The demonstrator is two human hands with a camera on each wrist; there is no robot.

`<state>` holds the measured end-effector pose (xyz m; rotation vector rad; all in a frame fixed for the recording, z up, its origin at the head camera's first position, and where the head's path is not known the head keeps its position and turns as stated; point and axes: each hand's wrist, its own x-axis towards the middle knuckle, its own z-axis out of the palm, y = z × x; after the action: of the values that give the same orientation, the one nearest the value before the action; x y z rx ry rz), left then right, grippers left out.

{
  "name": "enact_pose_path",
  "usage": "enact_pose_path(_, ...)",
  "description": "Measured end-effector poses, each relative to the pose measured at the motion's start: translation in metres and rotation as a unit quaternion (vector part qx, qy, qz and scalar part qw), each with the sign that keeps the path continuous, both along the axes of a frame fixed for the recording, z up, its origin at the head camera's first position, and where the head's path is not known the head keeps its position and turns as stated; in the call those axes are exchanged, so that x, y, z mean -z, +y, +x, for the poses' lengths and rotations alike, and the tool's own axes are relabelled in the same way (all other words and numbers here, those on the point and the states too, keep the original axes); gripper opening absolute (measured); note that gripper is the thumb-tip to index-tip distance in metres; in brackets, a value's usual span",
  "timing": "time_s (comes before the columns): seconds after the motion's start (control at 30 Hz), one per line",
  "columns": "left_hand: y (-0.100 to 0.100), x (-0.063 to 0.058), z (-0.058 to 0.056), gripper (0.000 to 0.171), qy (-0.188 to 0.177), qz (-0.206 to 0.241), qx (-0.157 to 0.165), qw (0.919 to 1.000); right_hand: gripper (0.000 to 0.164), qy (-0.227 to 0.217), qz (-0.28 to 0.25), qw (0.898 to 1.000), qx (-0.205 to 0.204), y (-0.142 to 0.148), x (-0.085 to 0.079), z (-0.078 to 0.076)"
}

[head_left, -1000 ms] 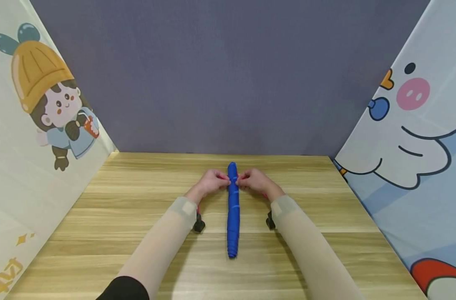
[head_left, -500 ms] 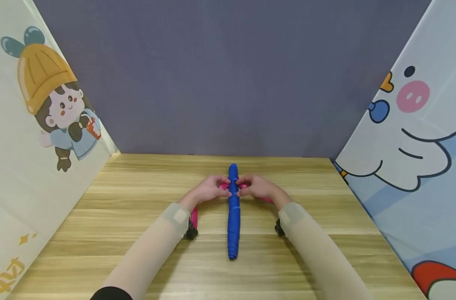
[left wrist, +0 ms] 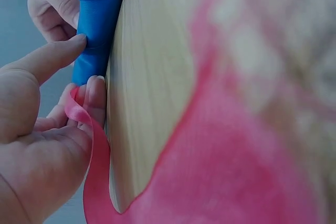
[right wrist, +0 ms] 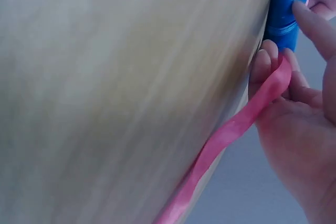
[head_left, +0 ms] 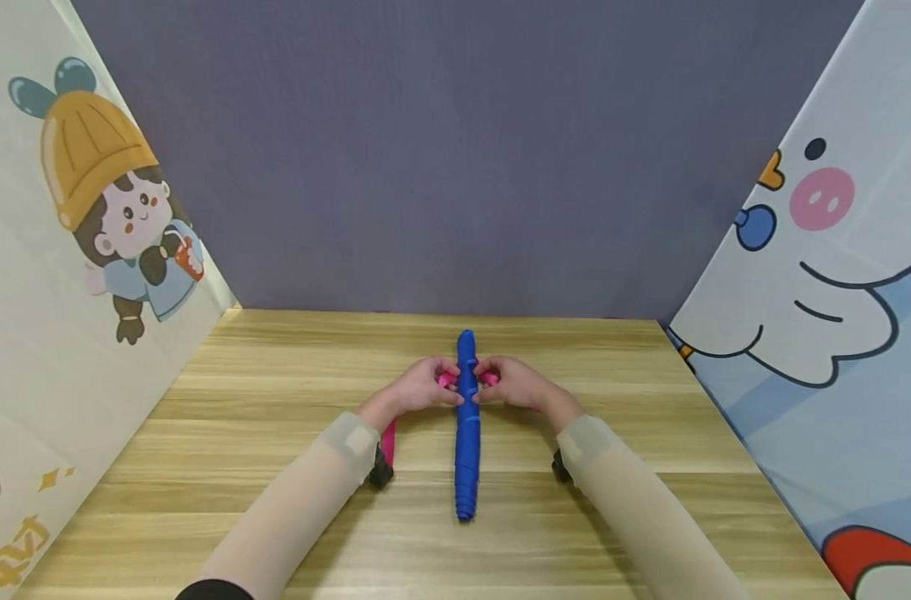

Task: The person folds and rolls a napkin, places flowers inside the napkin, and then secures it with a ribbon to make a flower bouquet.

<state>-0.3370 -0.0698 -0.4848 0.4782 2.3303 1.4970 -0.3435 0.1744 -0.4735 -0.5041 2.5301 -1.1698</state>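
Note:
A long, slim blue roll (head_left: 467,442), banded with creases, lies lengthwise on the wooden table. My left hand (head_left: 417,385) is on its left side, thumb tip against the roll and fingers curled low beside it. A pink ribbon (left wrist: 97,177) runs through those fingers and trails back toward the wrist. Mirroring it on the right side, my right hand (head_left: 518,383) also has its thumb on the roll. The ribbon's other length (right wrist: 220,140) is caught in its bent fingers and hangs past the table edge in the right wrist view. The ribbon's stretch under the roll is hidden.
The wooden table (head_left: 290,367) ends at a grey back panel (head_left: 455,167). Cartoon-printed panels stand at the left (head_left: 35,375) and right (head_left: 815,333). Small black devices hang under the left wrist (head_left: 381,471) and right wrist (head_left: 562,468).
Both hands have slid a little nearer along the blue roll, and thumbs and forefingers have spread apart. More of the pink ribbon shows within the hands. The roll has stayed about in place.

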Motion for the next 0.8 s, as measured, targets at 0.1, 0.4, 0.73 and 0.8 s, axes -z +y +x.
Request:
enact_pose_path(0.1,-0.0002,-0.0001,0.0014,0.049,0.011,-0.008,-0.002,0.9999,0.047,0.004,0.001,1.0,0.005,-0.0011,0.0014,0.0004)
enact_pose_path(0.4,0.0001,0.0034,0.0021,0.037,0.013,0.002,0.01,0.9999,0.033,0.008,0.005,1.0,-0.001,-0.0019,0.0027,0.0031)
enact_pose_path(0.73,0.0022,0.0026,0.0026,0.038,-0.014,0.019,-0.004,0.9997,0.036,0.002,0.037,0.999,0.013,0.0,0.0025,0.0028)
enact_pose_path(0.8,0.0026,0.002,0.0028,0.033,-0.014,0.021,-0.003,0.9997,0.031,0.003,0.039,0.999,0.01,0.0001,0.002,0.0028)
